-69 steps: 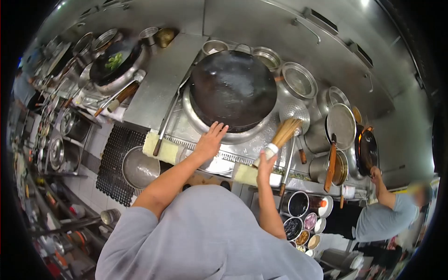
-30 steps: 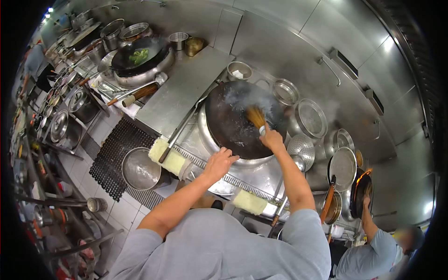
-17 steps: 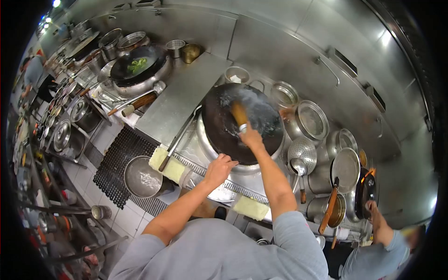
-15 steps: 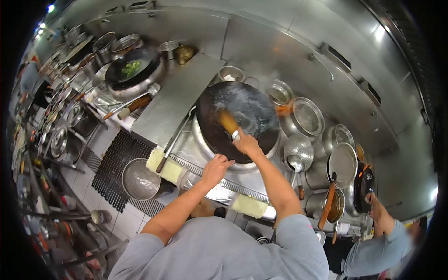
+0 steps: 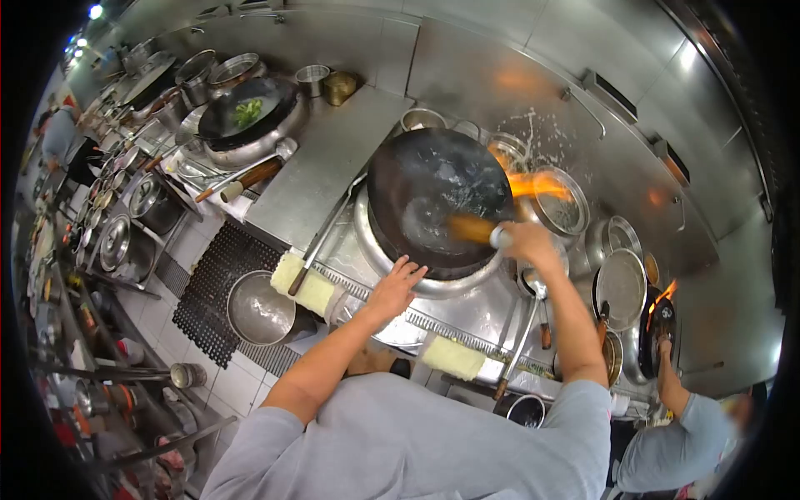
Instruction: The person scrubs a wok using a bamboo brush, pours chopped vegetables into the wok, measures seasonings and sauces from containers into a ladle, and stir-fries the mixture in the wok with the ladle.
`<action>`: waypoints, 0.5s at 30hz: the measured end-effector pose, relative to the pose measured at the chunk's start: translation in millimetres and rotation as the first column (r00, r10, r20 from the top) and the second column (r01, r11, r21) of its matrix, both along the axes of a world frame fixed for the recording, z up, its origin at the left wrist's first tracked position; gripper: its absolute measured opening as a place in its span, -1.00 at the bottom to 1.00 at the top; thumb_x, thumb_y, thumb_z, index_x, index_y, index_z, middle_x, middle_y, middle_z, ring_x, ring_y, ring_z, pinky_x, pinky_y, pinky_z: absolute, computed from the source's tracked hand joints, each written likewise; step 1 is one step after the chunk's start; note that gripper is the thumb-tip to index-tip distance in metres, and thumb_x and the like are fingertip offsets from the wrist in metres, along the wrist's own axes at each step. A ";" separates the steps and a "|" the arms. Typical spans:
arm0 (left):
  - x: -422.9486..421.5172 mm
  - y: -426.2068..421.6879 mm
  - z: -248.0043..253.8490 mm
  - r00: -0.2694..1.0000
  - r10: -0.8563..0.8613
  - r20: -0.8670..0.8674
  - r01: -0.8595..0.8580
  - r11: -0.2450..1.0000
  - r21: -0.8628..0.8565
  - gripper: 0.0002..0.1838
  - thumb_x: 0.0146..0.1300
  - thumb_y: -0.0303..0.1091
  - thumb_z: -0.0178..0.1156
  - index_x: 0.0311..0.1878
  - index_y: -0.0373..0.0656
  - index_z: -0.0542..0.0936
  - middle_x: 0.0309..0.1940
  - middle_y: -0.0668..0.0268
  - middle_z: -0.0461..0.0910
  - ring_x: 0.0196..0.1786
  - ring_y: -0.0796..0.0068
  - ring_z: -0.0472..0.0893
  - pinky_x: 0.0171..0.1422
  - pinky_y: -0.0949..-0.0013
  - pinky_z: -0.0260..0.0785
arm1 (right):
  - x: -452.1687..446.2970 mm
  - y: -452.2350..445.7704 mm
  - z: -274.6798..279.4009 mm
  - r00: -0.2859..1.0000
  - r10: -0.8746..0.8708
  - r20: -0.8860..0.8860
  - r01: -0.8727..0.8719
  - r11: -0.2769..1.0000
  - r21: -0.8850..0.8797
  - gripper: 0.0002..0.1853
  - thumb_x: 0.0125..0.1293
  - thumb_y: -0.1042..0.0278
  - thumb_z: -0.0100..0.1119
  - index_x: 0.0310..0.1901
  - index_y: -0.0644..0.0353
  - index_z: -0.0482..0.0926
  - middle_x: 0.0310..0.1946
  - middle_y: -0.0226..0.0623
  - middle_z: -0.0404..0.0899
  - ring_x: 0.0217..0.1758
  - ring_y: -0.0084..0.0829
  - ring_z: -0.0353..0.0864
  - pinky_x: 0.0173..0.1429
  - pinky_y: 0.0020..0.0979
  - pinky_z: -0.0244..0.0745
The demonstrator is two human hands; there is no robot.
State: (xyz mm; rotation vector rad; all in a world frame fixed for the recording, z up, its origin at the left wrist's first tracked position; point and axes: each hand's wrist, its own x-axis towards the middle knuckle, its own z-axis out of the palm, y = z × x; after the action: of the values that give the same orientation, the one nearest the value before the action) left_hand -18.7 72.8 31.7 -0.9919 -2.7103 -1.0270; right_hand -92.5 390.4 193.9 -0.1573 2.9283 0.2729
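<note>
A bamboo wok brush [image 5: 472, 228] is in my right hand [image 5: 532, 243], which is closed round its pale bound end. Its bristles, blurred by motion, lie over the right side of a big black wok [image 5: 417, 171]. Thin, pale liquid streaks the wok's inside. My left hand [image 5: 394, 292] rests at the wok's near rim, fingers spread and nothing gripped. The wok sits on a round steel burner ring [image 5: 367, 237]. Splashed drops hang in the air behind it, at the steel wall.
Orange flame [image 5: 540, 185] shows by the wok's right rim, beside steel pots. A long-handled ladle [image 5: 529, 321] lies at right. Folded cloths [image 5: 454, 356] line the front edge. A co-worker [image 5: 679, 442] handles a flaming wok at far right. Another wok [image 5: 242, 117] holds greens at left.
My right hand has swept the brush to the right across the wok. Liquid has splashed out over the back right, and flame has appeared there. My left fingers have spread from their pinch.
</note>
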 end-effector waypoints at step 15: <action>20.1 -15.1 17.5 0.998 0.054 -0.035 -0.055 0.998 -0.015 -0.36 0.15 -0.48 0.33 0.36 -0.12 0.49 0.32 0.14 0.41 0.54 0.09 0.25 0.35 0.05 0.44 | -49.6 -62.5 -69.6 0.989 -0.147 -0.024 0.141 0.977 -0.159 -0.35 0.09 -0.04 0.48 0.25 -0.13 0.58 0.04 -0.13 0.71 0.07 -0.04 0.72 0.17 -0.13 0.63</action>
State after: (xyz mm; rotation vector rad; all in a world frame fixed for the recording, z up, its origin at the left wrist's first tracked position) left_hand 1.4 57.8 49.2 -0.9235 -2.7056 -0.9721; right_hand -142.1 327.9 124.3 0.0381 2.9765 0.0227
